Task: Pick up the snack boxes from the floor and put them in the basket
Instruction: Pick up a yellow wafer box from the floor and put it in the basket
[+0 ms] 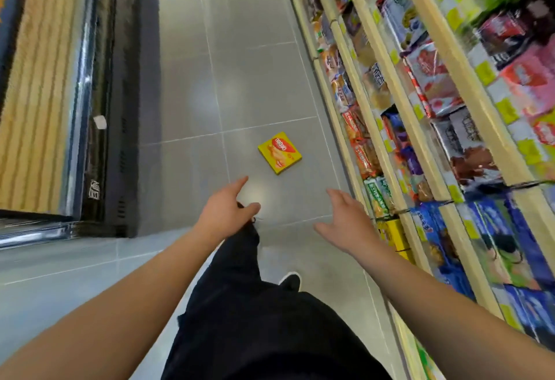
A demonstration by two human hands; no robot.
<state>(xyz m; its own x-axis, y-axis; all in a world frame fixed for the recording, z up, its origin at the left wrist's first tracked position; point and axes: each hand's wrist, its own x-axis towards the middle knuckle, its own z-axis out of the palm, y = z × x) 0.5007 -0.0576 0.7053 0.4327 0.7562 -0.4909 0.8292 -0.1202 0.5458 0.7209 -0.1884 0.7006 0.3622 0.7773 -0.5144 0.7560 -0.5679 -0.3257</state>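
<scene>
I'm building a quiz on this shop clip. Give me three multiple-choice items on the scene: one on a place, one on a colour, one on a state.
1. Where does the box lie?
A. On a shelf
B. On the floor, ahead of both hands
C. In the right hand

2. What is the box's main colour?
A. Yellow
B. Blue
C. Black

3. How are the hands?
A. Both grip the box
B. One grips a basket
C. Both open, holding nothing

Answers:
1 B: the box lies flat on the grey floor, beyond the left hand and right hand.
2 A: its top and sides are yellow, with a red logo.
3 C: the fingers of both hands are spread and touch nothing; no basket is in view.
</scene>
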